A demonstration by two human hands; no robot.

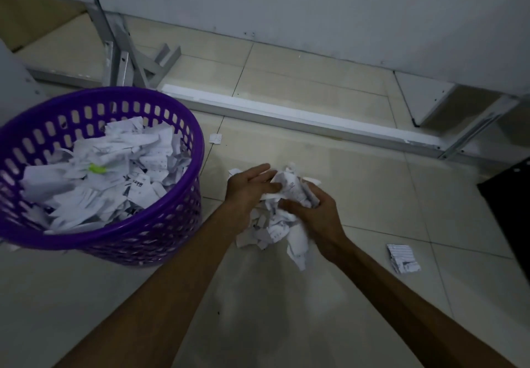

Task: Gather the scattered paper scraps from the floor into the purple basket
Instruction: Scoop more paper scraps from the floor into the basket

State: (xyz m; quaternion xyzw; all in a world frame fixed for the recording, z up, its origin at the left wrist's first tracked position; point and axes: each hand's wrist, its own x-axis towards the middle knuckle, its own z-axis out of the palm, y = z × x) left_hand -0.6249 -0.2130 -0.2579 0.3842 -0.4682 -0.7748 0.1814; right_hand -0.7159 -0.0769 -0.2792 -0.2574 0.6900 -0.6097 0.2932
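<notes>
Head view, dim light, looking down at a tiled floor (358, 184). Both hands meet over a bunch of paper scraps (282, 215) near the middle of the floor. Left hand (249, 187): fingers mostly straight, pressed against the left and top side of the bunch. Right hand (312, 212): fingers curled around the right side of the bunch, gripping crumpled paper. Bunch is caught between the two hands; loose pieces trail below them toward the near edge of the floor. Cannot tell whether the lower pieces touch the tiles.

Purple basket (160, 233) stands on the floor to the left of the hands, just beside the left forearm, slightly tilted in the wide-angle view. Perforated wall. It holds a heap of white torn paper reaching close to the rim, with one small green bit (97, 169) near the heap's middle.

Stray scraps on the floor: a small piece (215, 138) just past the basket's right rim, toward the wall; a crumpled lined scrap (403, 258) to the right of the right forearm, apart from the bunch.

Grey metal frame legs (137, 63) and a long white rail (286, 115) run along the far side of the floor by the wall. Dark object (510, 212) at the right edge.
</notes>
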